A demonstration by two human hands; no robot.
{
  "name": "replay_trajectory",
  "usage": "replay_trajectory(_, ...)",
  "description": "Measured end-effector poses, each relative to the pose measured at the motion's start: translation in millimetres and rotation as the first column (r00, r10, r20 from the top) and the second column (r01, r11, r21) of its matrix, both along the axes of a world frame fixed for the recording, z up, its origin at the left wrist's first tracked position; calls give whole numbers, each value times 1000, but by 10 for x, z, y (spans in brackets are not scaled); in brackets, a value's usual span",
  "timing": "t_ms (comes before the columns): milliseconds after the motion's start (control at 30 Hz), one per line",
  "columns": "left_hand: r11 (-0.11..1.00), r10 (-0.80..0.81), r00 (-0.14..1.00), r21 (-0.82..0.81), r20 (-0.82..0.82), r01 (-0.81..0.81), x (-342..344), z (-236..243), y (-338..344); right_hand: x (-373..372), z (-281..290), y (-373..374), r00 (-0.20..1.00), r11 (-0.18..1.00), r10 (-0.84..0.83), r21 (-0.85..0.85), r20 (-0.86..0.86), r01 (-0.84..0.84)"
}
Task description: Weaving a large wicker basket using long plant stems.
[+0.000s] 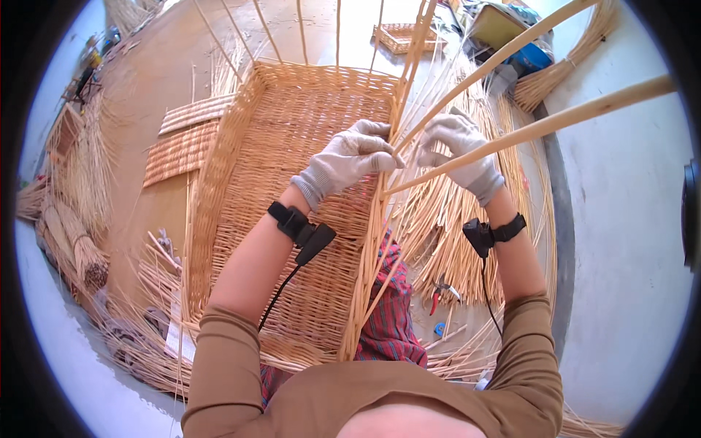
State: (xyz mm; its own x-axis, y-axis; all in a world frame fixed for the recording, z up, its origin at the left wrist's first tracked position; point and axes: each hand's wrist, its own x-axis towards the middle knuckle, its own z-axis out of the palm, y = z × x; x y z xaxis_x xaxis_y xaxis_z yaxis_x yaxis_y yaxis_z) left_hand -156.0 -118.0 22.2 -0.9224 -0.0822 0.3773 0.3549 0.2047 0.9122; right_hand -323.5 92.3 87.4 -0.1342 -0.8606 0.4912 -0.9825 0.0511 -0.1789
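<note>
The basket sits in front of the person. The left hand pinches the thin sticks at its right edge. The right hand curls (I can't tell if it grips anything). Pinching tight and tucking snugly should help.

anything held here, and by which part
The left hand grips the wicker basket by its right edge; whether the right hand holds anything is unclear.

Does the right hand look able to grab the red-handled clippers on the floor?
Probably yes: the clippers lie uncovered, though the right hand must first draw back from the thick rod crossing over it.
</note>
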Motion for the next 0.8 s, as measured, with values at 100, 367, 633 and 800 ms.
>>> replay_trajectory(100, 996, -80, 997, -43, -4, 80, -59, 41, -77, -85, -85, 14, 999, 999, -20, 34, 37, 19)
replay_trajectory(367, 980, -13, 1000, -199, -23, 8, 34, -78, -8, 112, -383, -288, 527, 934, -317, 162, 789, 320)
replay_trajectory(633, 994, 26, 971, 101, 239, -52, 47, 56, -97, -10, -626, -417, 24, 961, -35, 27, 999, 274)
replay_trajectory(800, 937, 75, 989, -348, 125, -27, 110, 40, -257, -145, -605, -153, -64, 970, 199, -188, 978, 155)
